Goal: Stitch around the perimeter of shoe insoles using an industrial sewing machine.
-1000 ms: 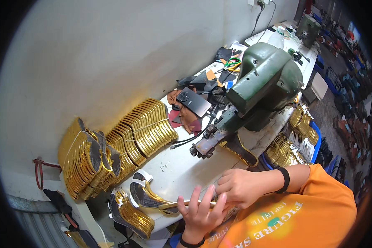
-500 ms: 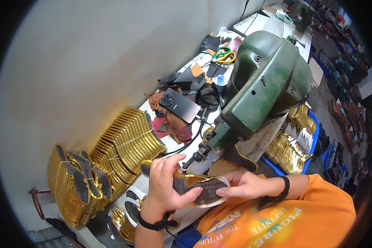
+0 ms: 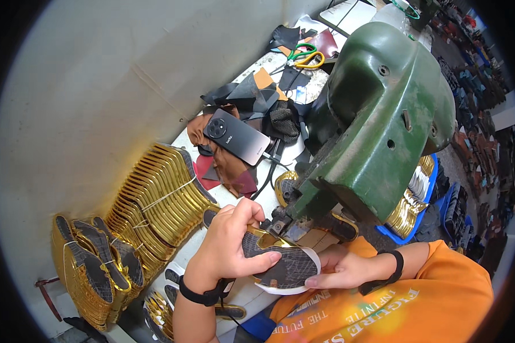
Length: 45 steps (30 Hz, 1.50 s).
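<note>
Between my two hands is a dark grey shoe insole (image 3: 289, 267) with a gold edge and a white rim at one end. My left hand (image 3: 226, 240) is closed on its left end, thumb lying across the top face. At the right end, my right hand (image 3: 346, 270) pinches the white-rimmed part between thumb and fingers. The far, gold edge of the insole lies right against the working end of a green sewing machine (image 3: 372, 166); whether it sits under the foot I cannot tell. More gold-edged insoles (image 3: 342, 226) lie beside the machine, partly hidden.
Tied stacks of gold-edged insoles (image 3: 154, 200) stand along the wall at left. Behind the hands, a phone (image 3: 236, 137) rests on leather scraps, with green-and-yellow scissors (image 3: 306, 56) farther back. A blue crate (image 3: 409, 226) of insoles stands at right.
My hands have brought the insole up to the machine's working end and turned its top face more into view. The whole view has shifted, with the machine appearing larger.
</note>
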Available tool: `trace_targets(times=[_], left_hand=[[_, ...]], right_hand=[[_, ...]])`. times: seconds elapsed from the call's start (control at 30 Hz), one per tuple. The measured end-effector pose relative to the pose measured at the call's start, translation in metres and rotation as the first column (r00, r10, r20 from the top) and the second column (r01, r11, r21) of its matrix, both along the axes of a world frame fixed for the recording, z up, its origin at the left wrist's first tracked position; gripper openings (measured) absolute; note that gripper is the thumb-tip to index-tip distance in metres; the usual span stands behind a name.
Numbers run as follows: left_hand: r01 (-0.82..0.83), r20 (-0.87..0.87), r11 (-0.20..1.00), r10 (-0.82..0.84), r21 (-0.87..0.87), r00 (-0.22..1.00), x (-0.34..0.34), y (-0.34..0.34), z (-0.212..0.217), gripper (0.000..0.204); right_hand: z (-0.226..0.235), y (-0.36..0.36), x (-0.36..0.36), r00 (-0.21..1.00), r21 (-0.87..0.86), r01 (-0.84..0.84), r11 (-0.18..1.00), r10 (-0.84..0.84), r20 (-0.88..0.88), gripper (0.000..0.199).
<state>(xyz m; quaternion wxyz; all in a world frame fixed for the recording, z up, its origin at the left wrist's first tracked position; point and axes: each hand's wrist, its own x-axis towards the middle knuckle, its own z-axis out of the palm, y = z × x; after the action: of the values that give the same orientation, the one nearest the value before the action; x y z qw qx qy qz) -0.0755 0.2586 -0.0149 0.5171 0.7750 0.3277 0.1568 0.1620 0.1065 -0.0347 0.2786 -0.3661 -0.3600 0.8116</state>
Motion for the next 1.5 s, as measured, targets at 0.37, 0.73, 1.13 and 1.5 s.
trace_targets(times=[0.37,0.73,1.13,1.5], left_hand=[[-0.060,0.126,0.998,0.063,-0.030,0.990,0.001,-0.013,-0.003,0.052],[-0.157,0.112,0.979,0.171,-0.126,0.979,-0.004,-0.019,-0.002,0.044],[-0.357,0.146,0.927,0.371,-0.114,0.917,-0.017,-0.020,-0.011,0.037],[-0.533,0.229,0.837,0.546,-0.122,0.806,-0.028,-0.045,-0.019,0.021]], right_hand=[[0.001,0.001,0.003,0.997,-0.056,-0.012,0.998,0.016,0.069,0.027],[0.009,0.008,-0.004,0.988,-0.011,0.023,1.000,-0.021,0.152,0.026],[0.007,0.045,-0.023,0.944,0.245,0.095,0.965,-0.165,0.284,0.041],[0.014,0.051,-0.033,0.881,0.211,0.149,0.966,-0.227,0.416,0.047]])
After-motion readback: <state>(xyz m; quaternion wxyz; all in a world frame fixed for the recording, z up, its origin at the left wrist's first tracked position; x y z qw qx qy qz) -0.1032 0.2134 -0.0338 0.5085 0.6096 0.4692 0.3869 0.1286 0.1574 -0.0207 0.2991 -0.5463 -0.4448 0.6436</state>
